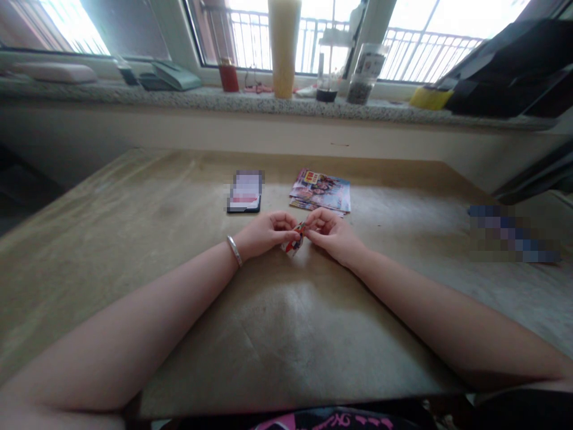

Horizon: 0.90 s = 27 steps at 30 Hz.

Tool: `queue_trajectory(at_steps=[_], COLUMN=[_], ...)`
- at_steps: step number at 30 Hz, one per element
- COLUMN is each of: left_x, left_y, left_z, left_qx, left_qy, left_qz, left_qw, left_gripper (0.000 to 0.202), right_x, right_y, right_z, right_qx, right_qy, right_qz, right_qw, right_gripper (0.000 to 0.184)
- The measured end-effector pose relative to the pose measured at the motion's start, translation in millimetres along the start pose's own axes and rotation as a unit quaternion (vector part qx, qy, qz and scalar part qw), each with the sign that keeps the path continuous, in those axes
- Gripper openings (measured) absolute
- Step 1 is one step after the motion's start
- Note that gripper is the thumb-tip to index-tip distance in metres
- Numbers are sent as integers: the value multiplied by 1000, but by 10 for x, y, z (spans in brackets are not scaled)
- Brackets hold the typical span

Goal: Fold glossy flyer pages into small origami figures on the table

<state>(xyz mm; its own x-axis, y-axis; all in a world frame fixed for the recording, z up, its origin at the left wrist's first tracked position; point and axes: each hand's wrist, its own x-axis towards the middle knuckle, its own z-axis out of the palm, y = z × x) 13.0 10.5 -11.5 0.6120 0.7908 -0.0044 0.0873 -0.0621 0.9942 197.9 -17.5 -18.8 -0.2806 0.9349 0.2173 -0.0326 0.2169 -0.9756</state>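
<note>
A small folded piece of printed paper (293, 243), white with red and dark patches, is held just above the table. My left hand (267, 234), with a silver bangle at the wrist, pinches its left side between thumb and fingers. At its upper right edge, the thumb and fingertips of my right hand (330, 235) close on the same paper. Fingers cover part of it, so its full shape is hidden. Just beyond my right hand lies a stack of glossy printed leaflets (320, 190).
A phone (244, 192), its screen blurred out, lies beyond my left hand. Another blurred flat item (514, 234) is at the table's right side. Behind the table (250, 334), a granite windowsill (179, 98) bears a red jar (228, 76), a tall yellowish cylinder (285, 51) and a black bag (510, 71).
</note>
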Motion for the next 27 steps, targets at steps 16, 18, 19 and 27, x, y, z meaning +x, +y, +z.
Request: queue_trajectory(at_steps=[16, 18, 19, 27], left_x=[-34, -37, -38, -40], left_y=[64, 73, 76, 61], left_z=[94, 107, 111, 128], left_qx=[112, 126, 126, 129], left_qy=[11, 24, 30, 32], left_qz=[-8, -3, 1, -10], left_qw=[994, 992, 992, 991], left_gripper=[22, 25, 26, 29], right_x=[-19, -19, -19, -8], right_y=[5, 2, -1, 9], right_z=[-9, -7, -6, -21], right_qx=[-143, -156, -161, -179], right_qy=[50, 60, 63, 60], right_qz=[-49, -45, -44, -51], right_qw=[987, 985, 984, 981], right_gripper=[18, 16, 15, 11])
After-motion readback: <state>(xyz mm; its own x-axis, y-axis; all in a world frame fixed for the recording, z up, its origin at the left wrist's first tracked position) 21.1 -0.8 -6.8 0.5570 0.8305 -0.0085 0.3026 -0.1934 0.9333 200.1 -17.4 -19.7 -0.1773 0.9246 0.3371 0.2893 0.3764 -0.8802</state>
